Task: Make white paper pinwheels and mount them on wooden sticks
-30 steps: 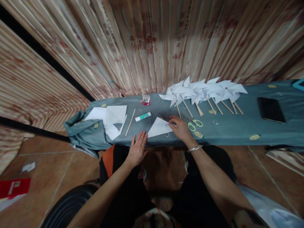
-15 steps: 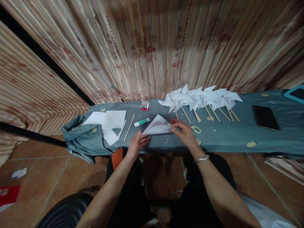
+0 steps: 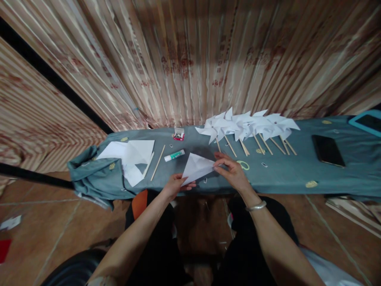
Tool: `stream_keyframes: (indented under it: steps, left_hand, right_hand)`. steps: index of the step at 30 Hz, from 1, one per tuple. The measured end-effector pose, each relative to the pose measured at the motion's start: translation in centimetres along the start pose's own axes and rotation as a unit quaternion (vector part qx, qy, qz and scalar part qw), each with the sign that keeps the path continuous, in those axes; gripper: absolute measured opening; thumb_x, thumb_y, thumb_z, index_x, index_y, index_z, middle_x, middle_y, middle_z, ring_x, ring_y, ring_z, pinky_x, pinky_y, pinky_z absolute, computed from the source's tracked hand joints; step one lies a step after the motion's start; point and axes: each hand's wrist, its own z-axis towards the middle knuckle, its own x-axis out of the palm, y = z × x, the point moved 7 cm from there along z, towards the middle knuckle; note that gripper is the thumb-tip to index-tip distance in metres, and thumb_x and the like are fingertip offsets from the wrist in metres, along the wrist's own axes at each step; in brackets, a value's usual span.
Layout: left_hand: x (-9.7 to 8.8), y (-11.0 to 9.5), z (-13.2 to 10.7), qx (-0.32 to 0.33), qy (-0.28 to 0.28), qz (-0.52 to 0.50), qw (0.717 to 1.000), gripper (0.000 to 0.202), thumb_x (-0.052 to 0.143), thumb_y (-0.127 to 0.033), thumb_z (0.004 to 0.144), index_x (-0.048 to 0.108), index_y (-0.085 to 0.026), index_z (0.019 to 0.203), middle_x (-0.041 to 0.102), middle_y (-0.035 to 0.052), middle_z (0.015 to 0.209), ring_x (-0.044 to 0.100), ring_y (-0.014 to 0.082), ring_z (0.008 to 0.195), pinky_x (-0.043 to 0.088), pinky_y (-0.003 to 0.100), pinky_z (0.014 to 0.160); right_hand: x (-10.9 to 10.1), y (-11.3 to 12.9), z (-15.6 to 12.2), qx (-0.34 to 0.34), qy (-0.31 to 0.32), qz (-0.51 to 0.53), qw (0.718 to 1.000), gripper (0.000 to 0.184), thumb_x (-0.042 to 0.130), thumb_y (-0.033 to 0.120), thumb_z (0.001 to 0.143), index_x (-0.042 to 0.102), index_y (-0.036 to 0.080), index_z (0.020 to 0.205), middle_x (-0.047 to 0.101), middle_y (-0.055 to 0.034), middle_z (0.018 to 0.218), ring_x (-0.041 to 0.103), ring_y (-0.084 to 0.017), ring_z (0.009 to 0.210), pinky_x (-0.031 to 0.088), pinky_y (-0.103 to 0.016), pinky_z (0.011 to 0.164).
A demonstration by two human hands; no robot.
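A folded white paper triangle [image 3: 197, 167] is lifted a little off the grey-blue cloth-covered table [image 3: 285, 174]. My left hand [image 3: 175, 185] pinches its near-left corner at the table's front edge. My right hand [image 3: 233, 173] grips its right tip; a silver bangle sits on that wrist. A glue stick [image 3: 174, 155] lies just behind the paper. Green-handled scissors [image 3: 243, 164] lie partly hidden behind my right hand.
Several finished white paper pinwheels [image 3: 247, 124] on wooden sticks lie at the back. Loose white sheets [image 3: 131, 155] and a wooden stick [image 3: 157, 162] lie left. A small red box of pins [image 3: 178, 135], a black phone [image 3: 328, 150], a teal-edged tablet [image 3: 366, 122]. Striped curtain behind.
The paper lay flat under my hands a second ago. Both hands have taken its corners and raised it, turning it toward me. The camera has tilted slightly.
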Motion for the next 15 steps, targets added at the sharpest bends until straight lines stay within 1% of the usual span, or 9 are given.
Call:
stream_keyframes:
  steps: [3, 5, 7, 10, 15]
  left_hand:
    - [-0.7, -1.2, 0.5, 0.069, -0.047, 0.001, 0.997, 0.035, 0.089, -0.03, 0.047, 0.072, -0.01, 0.069, 0.072, 0.0064, 0.064, 0.066, 0.0151, 0.055, 0.052, 0.022, 0.051]
    - [-1.4, -2.1, 0.8, 0.111, -0.079, 0.003, 0.991, 0.037, 0.089, -0.032, 0.043, 0.072, -0.012, 0.069, 0.07, 0.003, 0.061, 0.06, 0.012, 0.05, 0.047, 0.021, 0.048]
    - [-2.0, -2.8, 1.1, 0.136, -0.1, 0.001, 0.986, 0.039, 0.088, -0.034, 0.042, 0.073, -0.012, 0.07, 0.069, 0.0013, 0.059, 0.056, 0.0104, 0.047, 0.045, 0.021, 0.047]
    - [-3.0, -3.3, 1.3, 0.157, -0.125, 0.001, 0.98, 0.042, 0.088, -0.035, 0.04, 0.073, -0.012, 0.072, 0.068, 0.0007, 0.057, 0.056, 0.0111, 0.047, 0.044, 0.022, 0.048]
    - [-4.3, -3.7, 0.8, 0.188, -0.156, 0.003, 0.97, 0.043, 0.087, -0.037, 0.042, 0.075, -0.012, 0.074, 0.068, 0.0011, 0.06, 0.055, 0.0118, 0.05, 0.044, 0.024, 0.051]
  right_hand:
    - [-0.1, 0.1, 0.1, -0.007, -0.008, -0.014, 1.0, 0.007, 0.066, 0.027, 0.075, 0.069, 0.024, 0.08, 0.058, -0.0062, 0.133, 0.053, -0.025, 0.123, 0.032, -0.046, 0.109]
    - [0.0, 0.0, 0.1, -0.012, -0.01, -0.035, 0.999, 0.008, 0.062, 0.025, 0.074, 0.069, 0.023, 0.078, 0.057, -0.0061, 0.134, 0.052, -0.026, 0.124, 0.031, -0.046, 0.11]
    - [0.2, -0.1, 0.2, -0.013, -0.009, -0.062, 0.998, 0.011, 0.059, 0.025, 0.074, 0.07, 0.023, 0.077, 0.056, -0.0064, 0.135, 0.052, -0.026, 0.124, 0.032, -0.046, 0.109]
    - [0.7, -0.4, 0.3, -0.018, -0.006, -0.101, 0.995, 0.016, 0.054, 0.022, 0.074, 0.071, 0.024, 0.077, 0.054, -0.0056, 0.137, 0.052, -0.026, 0.124, 0.033, -0.047, 0.109]
    - [1.4, -0.9, 0.5, -0.024, -0.004, -0.141, 0.99, 0.021, 0.05, 0.019, 0.075, 0.07, 0.024, 0.08, 0.056, -0.0049, 0.135, 0.053, -0.024, 0.123, 0.034, -0.046, 0.108]
